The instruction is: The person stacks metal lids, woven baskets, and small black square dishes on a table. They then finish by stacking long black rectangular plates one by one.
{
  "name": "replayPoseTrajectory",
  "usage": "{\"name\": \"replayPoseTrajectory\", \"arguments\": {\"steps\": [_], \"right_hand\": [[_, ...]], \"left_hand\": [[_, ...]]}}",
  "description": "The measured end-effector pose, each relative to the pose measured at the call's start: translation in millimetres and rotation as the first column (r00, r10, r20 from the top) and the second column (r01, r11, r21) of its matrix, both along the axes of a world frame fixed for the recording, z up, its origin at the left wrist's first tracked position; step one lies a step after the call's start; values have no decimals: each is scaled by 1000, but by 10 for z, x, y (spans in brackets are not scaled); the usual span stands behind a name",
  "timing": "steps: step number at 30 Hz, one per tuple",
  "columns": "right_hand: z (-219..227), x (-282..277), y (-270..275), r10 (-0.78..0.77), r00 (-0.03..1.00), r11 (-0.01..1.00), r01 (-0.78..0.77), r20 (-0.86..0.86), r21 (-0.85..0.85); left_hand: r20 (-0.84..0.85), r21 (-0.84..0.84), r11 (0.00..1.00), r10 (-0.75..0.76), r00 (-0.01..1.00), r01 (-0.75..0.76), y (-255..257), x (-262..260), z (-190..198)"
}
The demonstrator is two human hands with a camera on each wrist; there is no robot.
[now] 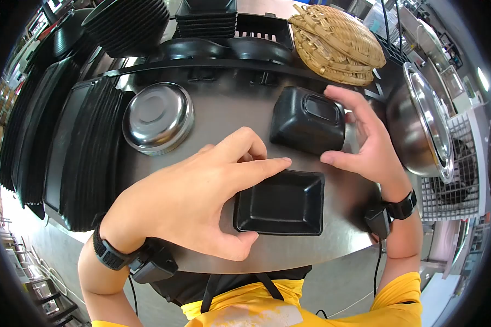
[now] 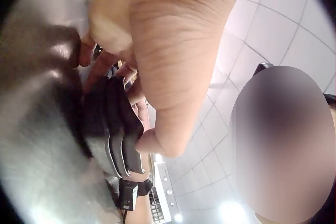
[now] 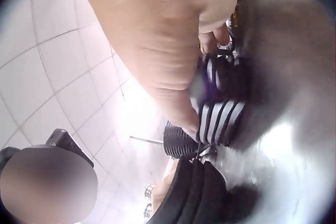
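An upright rectangular black tray [image 1: 281,204] lies on the metal table before me; the left wrist view shows several nested rims there. My left hand [image 1: 196,191] spreads over its left side, index finger reaching along the far edge and thumb at the near-left corner. Beyond it on the right, a black tray stack [image 1: 300,122] stands upside down. My right hand [image 1: 368,136] is spread beside that stack, index fingertip at its far corner and thumb tip close to its near edge. In the right wrist view, the thumb lies by layered black rims [image 3: 218,119].
A metal bowl [image 1: 158,117] sits upside down at the left, near rows of black plates [image 1: 84,147]. Woven baskets [image 1: 338,43] and stacked black dishes [image 1: 206,19] line the back. Large metal bowls [image 1: 420,122] stand close to the right hand.
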State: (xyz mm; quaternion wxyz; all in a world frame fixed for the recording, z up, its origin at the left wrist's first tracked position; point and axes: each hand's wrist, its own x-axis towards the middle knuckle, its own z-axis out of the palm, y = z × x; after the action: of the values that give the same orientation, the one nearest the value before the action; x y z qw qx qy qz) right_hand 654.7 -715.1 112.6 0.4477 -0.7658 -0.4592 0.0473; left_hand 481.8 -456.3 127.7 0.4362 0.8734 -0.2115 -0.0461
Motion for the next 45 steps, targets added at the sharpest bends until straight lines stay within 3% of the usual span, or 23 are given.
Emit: {"name": "replayPoseTrajectory", "arguments": {"steps": [3, 5, 9, 11, 13, 15, 17, 19, 25, 26, 27, 28, 29, 32, 35, 37, 39, 45], "right_hand": [[-58, 56, 0, 14, 1000, 998, -14, -4, -63], [-69, 88, -29, 30, 996, 997, -24, 81, -71], [-55, 107, -32, 41, 999, 999, -41, 26, -21], [-50, 65, -7, 66, 993, 981, -48, -93, 188], [8, 27, -15, 62, 993, 980, -42, -100, 196], [30, -11, 5, 39, 991, 933, 9, -127, 360], [53, 1, -8, 60, 988, 925, -1, -145, 381], [61, -69, 37, 169, 954, 797, 14, -247, 603], [141, -176, -48, 206, 957, 832, -62, -204, 551], [184, -83, -103, 319, 948, 875, -300, 14, 379], [226, -46, -100, 455, 867, 861, -487, 202, 148], [181, -153, -30, 475, 870, 845, -493, 130, 207], [222, -232, -27, 514, 853, 851, -520, 92, 74], [243, -384, 33, 507, 855, 862, -498, 110, -98], [271, -363, 35, 475, 848, 879, -473, 235, -70], [279, -329, 9, 460, 863, 886, -461, 211, -47], [241, -291, -25, 434, 898, 900, -435, 68, 13], [144, -328, 72, 453, 880, 888, -459, 141, 13]], "left_hand": [[40, -25, 1000, 12, 999, -11, -6, -5, -7], [45, -14, 1000, 19, 999, -19, -10, -3, -4], [50, -5, 999, 32, 998, -32, -14, -5, 11], [71, 6, 999, 34, 997, -35, -15, -1, 11], [64, -4, 999, 32, 997, -32, -17, 6, 4], [56, -14, 999, 34, 998, -33, -9, 8, -9], [65, -43, 999, 21, 998, -19, 3, 8, -28], [77, -36, 999, 27, 997, -25, 0, 7, -29], [78, 2, 999, 32, 996, -32, -43, 16, -35], [75, 2, 999, 40, 996, -40, -63, 21, -49], [76, 3, 999, 43, 996, -43, -84, 24, -61], [60, -50, 997, 65, 996, -62, -106, 26, -74], [42, -104, 991, 86, 995, -81, -117, 24, -90], [51, -187, 979, 93, 994, -82, -128, 24, -154], [69, -146, 986, 91, 993, -80, -124, 22, -136], [68, -125, 990, 71, 995, -62, -109, 33, -116], [66, -106, 993, 53, 996, -46, -102, 36, -98], [76, -100, 994, 39, 996, -31, -99, 41, -106]]}}
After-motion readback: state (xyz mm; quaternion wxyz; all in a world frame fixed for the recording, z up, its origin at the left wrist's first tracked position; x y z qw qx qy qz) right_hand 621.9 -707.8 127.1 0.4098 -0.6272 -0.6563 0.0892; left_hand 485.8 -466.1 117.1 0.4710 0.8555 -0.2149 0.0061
